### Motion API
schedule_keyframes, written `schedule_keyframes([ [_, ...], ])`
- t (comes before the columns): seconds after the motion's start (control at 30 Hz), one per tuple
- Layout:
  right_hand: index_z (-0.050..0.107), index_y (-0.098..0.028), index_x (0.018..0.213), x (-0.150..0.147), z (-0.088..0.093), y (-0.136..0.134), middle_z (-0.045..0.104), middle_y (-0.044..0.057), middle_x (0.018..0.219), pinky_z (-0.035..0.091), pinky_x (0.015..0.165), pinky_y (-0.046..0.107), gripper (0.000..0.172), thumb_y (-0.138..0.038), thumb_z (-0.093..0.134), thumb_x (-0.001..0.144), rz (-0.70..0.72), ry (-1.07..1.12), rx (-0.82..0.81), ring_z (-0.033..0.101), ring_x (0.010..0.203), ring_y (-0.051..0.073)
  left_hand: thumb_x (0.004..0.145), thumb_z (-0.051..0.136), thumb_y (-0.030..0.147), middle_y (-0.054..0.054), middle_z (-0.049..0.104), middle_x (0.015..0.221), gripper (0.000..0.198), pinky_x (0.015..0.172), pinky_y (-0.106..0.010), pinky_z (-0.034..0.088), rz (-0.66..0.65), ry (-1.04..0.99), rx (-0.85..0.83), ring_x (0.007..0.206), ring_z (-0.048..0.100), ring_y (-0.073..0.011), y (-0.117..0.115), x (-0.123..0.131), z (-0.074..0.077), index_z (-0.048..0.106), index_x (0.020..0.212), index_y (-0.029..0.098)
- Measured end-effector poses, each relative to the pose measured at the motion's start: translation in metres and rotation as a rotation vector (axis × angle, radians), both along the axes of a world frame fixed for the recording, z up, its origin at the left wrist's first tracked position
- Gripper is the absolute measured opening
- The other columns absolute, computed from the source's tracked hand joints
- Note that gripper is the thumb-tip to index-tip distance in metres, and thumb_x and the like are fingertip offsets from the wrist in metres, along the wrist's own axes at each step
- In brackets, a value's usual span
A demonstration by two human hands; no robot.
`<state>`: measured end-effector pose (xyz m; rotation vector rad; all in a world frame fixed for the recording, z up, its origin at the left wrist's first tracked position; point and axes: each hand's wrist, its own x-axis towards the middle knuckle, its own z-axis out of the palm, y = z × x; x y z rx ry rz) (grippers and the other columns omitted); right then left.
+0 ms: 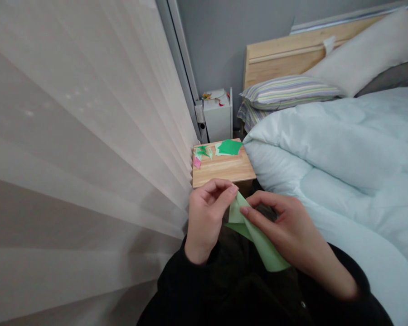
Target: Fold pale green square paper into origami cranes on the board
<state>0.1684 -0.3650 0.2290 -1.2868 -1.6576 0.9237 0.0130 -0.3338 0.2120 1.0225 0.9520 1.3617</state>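
1. Plainly, the light green paper [263,249] sits above the lap, between both hands, its long axis slanting from upper left to lower right.
2. The left hand [206,219] pinches its upper tip with closed fingers. The right hand [290,233] grips its middle.
3. Its folds are hard to make out, and the right hand hides its right edge.
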Motion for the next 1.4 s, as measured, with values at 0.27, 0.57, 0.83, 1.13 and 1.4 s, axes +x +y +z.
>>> schedule_keyframes([
  [0.27,0.072,-0.019,0.077,-0.003,0.004,0.003,0.074,0.001,0.075,0.050,0.069,0.025,0.019,-0.028,0.064,0.092,-0.016,0.068,-0.006,0.066,0.072,0.016,0.077,0.083,0.024,0.000,0.070,0.069,0.011,0.065,-0.023,0.050,-0.018,0.114,0.040,0.065,0.062,-0.0116,-0.005,0.006,0.003,0.075,0.073,0.017],
  [0.57,0.072,-0.018,0.075,-0.002,-0.006,0.008,0.071,0.000,0.074,0.049,0.071,0.025,0.021,-0.033,0.070,0.091,0.017,0.133,-0.035,0.064,0.072,0.016,0.075,0.082,0.020,0.000,0.070,0.067,0.010,0.062,-0.023,0.051,0.073,0.171,0.078,0.063,0.063,-0.0121,-0.005,0.007,0.008,0.074,0.071,0.017],
  [0.83,0.073,-0.019,0.075,-0.001,-0.009,0.003,0.069,-0.001,0.072,0.048,0.065,0.027,0.023,-0.033,0.068,0.092,0.090,0.115,-0.136,0.061,0.069,0.017,0.074,0.087,0.029,0.000,0.070,0.070,0.016,0.064,-0.022,0.049,0.182,0.119,0.059,0.064,0.061,-0.0109,0.005,-0.003,-0.002,0.076,0.074,0.017],
  [1.13,0.075,-0.017,0.080,0.001,-0.015,0.012,0.071,0.000,0.077,0.047,0.070,0.027,0.022,-0.036,0.071,0.090,0.128,0.130,-0.169,0.061,0.075,0.016,0.074,0.084,0.024,0.000,0.069,0.068,0.014,0.062,-0.022,0.046,0.012,0.201,0.011,0.064,0.060,-0.0110,-0.002,-0.004,0.007,0.074,0.069,0.015],
  [1.4,0.073,-0.017,0.081,0.002,-0.010,0.014,0.073,0.001,0.081,0.048,0.073,0.027,0.024,-0.040,0.074,0.089,0.131,0.198,-0.165,0.063,0.079,0.017,0.073,0.086,0.026,0.002,0.063,0.062,0.020,0.057,-0.021,0.040,-0.016,0.171,-0.006,0.060,0.052,-0.0090,-0.001,-0.005,0.004,0.070,0.065,0.016],
])
